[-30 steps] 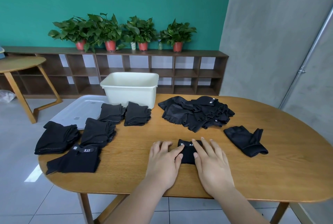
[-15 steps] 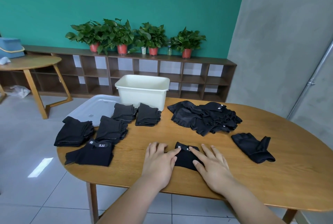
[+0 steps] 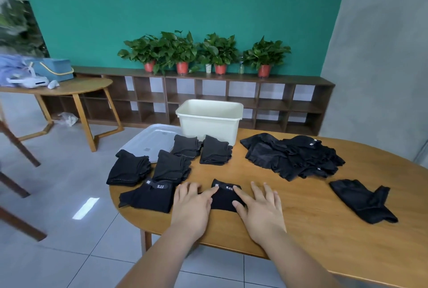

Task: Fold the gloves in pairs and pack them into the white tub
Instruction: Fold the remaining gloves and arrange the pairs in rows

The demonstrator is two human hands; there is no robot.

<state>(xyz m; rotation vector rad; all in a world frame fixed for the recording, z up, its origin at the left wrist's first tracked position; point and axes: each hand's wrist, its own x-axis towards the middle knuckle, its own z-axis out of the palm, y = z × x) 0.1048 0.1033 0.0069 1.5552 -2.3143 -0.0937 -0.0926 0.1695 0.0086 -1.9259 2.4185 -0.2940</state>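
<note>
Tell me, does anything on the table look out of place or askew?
Yes. The clear lid sticks out past the far-left edge of the table. One loose glove lies crumpled, apart from the unfolded pile.

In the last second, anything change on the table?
Barely. The left hand and right hand still press flat on the folded glove; they seem to have spread slightly, baring more of it. Nothing taken or let go. Only the view swung left: the folded pairs, unfolded pile, loose glove and white tub lie as before.
</note>
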